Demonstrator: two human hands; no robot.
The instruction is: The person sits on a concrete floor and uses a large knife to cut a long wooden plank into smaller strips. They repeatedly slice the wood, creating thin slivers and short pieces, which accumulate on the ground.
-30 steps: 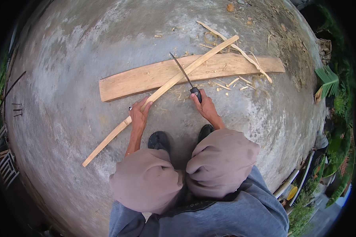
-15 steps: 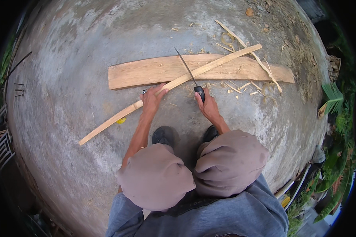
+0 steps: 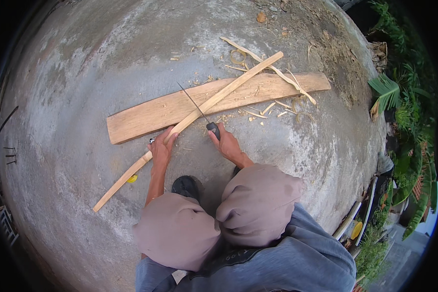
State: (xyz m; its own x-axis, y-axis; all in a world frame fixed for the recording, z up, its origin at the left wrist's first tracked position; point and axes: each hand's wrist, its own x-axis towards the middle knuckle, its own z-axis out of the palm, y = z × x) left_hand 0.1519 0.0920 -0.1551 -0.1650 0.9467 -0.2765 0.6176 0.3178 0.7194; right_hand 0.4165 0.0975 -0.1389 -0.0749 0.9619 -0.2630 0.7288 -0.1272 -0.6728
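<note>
Head view, strip: a long, narrow, pale wooden strip (image 3: 228, 91) is slanting from lower left to upper right, passing over a wide, flat, light-brown wooden board (image 3: 151, 114) and reaching beyond its far edge
Left fingers: the left hand (image 3: 161, 146), wearing a ring, is grasping the strip between thumb and fingers, just beside the board's near edge
Strip's near end: it is extending past the left hand toward the lower left, with a small yellow object (image 3: 132, 179) showing just beside it
Knife: a thin, dark-bladed knife with a stubby black handle (image 3: 213, 129) is pointing to the upper left, its blade crossing the strip just beyond the left hand; whether the edge is touching the wood, I cannot tell
Right fingers: the right hand (image 3: 228, 144) is curling its fingers firmly around the handle
Board: it is lying flat below the strip, bearing a few crumbs of wood
Splinter: a thin, crooked, pale wooden splinter (image 3: 277, 73) is lying across the board's right part, passing beneath the strip's far end
Shavings: small, pale wood shavings (image 3: 267, 108) are scattering along both long edges of the board
Knees: two knees in mauve-brown cloth (image 3: 177, 231) are bending close behind the hands, a black shoe (image 3: 186, 186) showing ahead of the left one
Ground: rough grey concrete (image 3: 68, 160) is spreading all around, with green plants (image 3: 387, 95) edging it on the right
</note>
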